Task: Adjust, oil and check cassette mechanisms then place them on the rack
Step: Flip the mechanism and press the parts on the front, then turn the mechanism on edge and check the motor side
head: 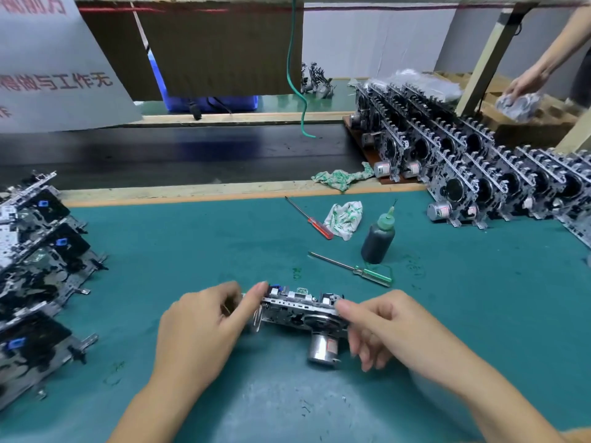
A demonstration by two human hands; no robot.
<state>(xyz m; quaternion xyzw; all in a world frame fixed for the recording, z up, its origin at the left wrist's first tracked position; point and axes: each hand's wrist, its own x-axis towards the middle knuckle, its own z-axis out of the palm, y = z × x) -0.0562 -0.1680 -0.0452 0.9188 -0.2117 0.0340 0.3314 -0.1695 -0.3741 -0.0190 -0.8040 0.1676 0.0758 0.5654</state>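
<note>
Head view: you pinch the silver metal cassette mechanism point(299, 310) at lower centre, left hand point(204, 327) and right hand point(383, 327) at either end of its left-right axis; the dark oil bottle point(378, 239) lies upper right, nearer your right.

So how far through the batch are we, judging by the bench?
Many mechanisms already stand in rows at right, apparently done. One cassette mechanism is in hand, left hand and right hand pinching its ends. The oil bottle stands untouched. The stack at left probably still waits.

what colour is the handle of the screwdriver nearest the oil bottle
Green, translucent handle on that screwdriver; head view.
</note>
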